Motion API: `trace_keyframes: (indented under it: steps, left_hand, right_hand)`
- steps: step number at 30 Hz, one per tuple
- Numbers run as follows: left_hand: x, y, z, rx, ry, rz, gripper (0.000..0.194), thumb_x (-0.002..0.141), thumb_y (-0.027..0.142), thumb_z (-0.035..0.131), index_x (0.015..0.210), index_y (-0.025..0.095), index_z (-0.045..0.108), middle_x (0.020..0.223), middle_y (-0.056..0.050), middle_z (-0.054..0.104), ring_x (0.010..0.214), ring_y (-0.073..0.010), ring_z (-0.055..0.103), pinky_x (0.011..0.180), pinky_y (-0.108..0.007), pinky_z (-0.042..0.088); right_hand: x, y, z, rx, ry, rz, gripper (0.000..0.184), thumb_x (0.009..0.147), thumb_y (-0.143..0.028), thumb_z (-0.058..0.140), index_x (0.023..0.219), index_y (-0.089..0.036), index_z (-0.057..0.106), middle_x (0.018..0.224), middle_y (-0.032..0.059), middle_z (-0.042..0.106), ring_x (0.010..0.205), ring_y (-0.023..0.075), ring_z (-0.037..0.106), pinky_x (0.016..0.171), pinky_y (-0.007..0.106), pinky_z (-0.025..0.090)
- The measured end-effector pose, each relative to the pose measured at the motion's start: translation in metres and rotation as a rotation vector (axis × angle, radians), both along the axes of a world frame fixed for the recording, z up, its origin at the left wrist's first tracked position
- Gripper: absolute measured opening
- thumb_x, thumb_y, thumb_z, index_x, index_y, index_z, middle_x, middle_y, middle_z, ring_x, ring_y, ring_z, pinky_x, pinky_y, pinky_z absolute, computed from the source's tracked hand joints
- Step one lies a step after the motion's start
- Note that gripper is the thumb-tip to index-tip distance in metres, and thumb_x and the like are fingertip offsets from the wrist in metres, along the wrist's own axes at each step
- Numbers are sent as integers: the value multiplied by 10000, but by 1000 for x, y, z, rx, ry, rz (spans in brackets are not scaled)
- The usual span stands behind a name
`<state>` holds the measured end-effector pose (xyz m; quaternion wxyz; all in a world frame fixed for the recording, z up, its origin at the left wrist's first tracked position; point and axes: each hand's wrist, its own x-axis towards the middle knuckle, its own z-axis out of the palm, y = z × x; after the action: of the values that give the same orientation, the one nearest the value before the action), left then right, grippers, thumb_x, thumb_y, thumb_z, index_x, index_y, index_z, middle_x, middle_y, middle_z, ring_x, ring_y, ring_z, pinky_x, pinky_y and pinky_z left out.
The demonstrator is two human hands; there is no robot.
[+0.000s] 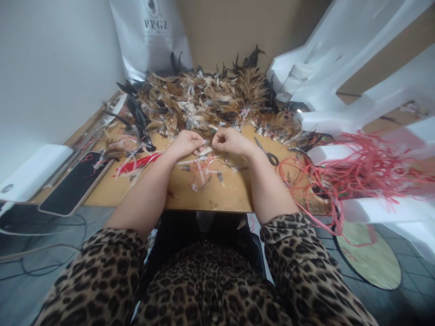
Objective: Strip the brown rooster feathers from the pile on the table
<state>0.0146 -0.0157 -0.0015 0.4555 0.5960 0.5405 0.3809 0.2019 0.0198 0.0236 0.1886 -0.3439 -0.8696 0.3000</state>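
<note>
One left hand (186, 145) and one right hand (233, 141) curl narrowly, whether gripping anything impossible to tell, one feather heap (200, 97) just beyond them, one scissors (273, 158) rightward, one phone (76, 183) leftward.

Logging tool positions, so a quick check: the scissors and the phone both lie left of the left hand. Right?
Not quite: the head view shows the scissors to the right of the right hand. The phone does lie left of the left hand.

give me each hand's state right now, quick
Left hand: closed in a pinch; anything held is too small to tell.
Right hand: closed, curled inward; cannot tell whether it holds anything.
</note>
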Motion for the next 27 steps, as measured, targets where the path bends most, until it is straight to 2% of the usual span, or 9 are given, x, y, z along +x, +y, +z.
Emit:
trace_keyframes:
  steps: [3,8,12,15,21,24,27]
  left_hand:
    - [-1,-1,2,14,-3,-55,252,720,335,638,678,87,657,587,-83,661,402,-55,477,397,-162,334]
    - [-3,-2,6,38,-112,-22,371,713,461,634,720,92,669,614,-82,665,379,-36,420,360,-164,251]
    - [-6,-3,7,-58,-169,-70,403,679,504,656,671,100,668,512,-63,609,325,-20,320,338,-177,157]
    - [-7,-3,7,-153,-219,-123,374,642,474,700,657,101,674,479,-67,583,309,-15,282,335,-184,114]
    - [-8,-3,8,-212,-311,-160,250,576,311,771,644,99,658,551,-79,613,344,-11,334,331,-163,123]
    - [-8,-1,7,-149,-375,-107,230,569,268,771,678,101,656,584,-66,627,387,-26,409,338,-147,193]
    - [-10,2,7,-69,-408,-1,232,574,265,762,696,102,650,643,-68,654,419,-32,451,359,-145,269]
  right_hand:
    - [5,5,-2,-18,76,-14,145,655,-199,532,706,-111,635,644,4,616,594,84,501,604,215,375]
    - [2,4,-3,-3,176,-64,137,658,-209,521,696,-113,611,635,0,586,581,82,474,583,215,365]
    - [-3,-1,1,64,198,-135,146,671,-224,516,698,-116,610,633,1,574,586,85,452,595,220,354]
    - [-7,-5,1,92,205,-167,157,682,-222,504,717,-119,617,658,7,588,605,91,461,615,223,358]
    - [-12,-4,-3,84,261,-225,165,681,-237,519,747,-123,618,705,16,606,642,105,488,641,231,380]
    - [-12,4,-8,48,343,-328,211,698,-277,522,808,-127,621,743,22,614,668,112,505,653,237,399]
    - [-9,12,-14,25,408,-432,239,704,-305,525,823,-122,623,754,29,616,667,113,510,649,239,407]
